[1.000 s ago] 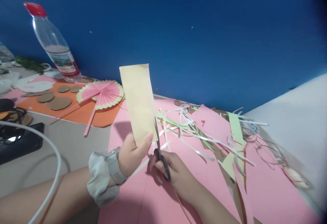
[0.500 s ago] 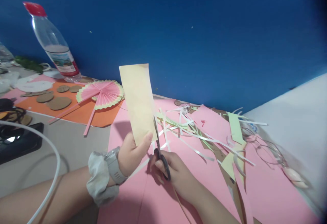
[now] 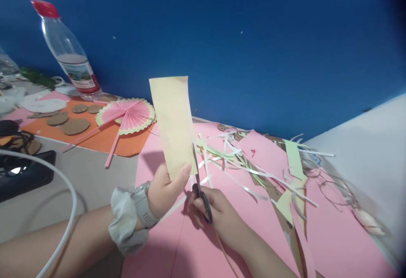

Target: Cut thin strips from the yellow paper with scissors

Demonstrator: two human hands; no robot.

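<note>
A pale yellow strip of paper (image 3: 174, 121) stands upright in my left hand (image 3: 168, 189), whose thumb presses on its lower end. My right hand (image 3: 215, 210) grips a pair of dark-handled scissors (image 3: 203, 202), fingers in the loops. The scissor blades point upward along the paper's right edge, close to my left thumb. Whether the blades touch the paper I cannot tell. Both hands are over pink paper (image 3: 196, 257) on the table.
Thin white and green paper strips (image 3: 234, 159) lie to the right, near eyeglasses (image 3: 336, 191). To the left are a pink folded paper fan (image 3: 136, 115), cardboard discs (image 3: 75, 126), a water bottle (image 3: 74, 58), a phone (image 3: 28, 176) and a white cable (image 3: 71, 189). A blue wall (image 3: 215, 50) stands behind.
The view has shifted very slightly, so most things sit a little farther right. The paper's top has tilted slightly; both hands keep their hold.
</note>
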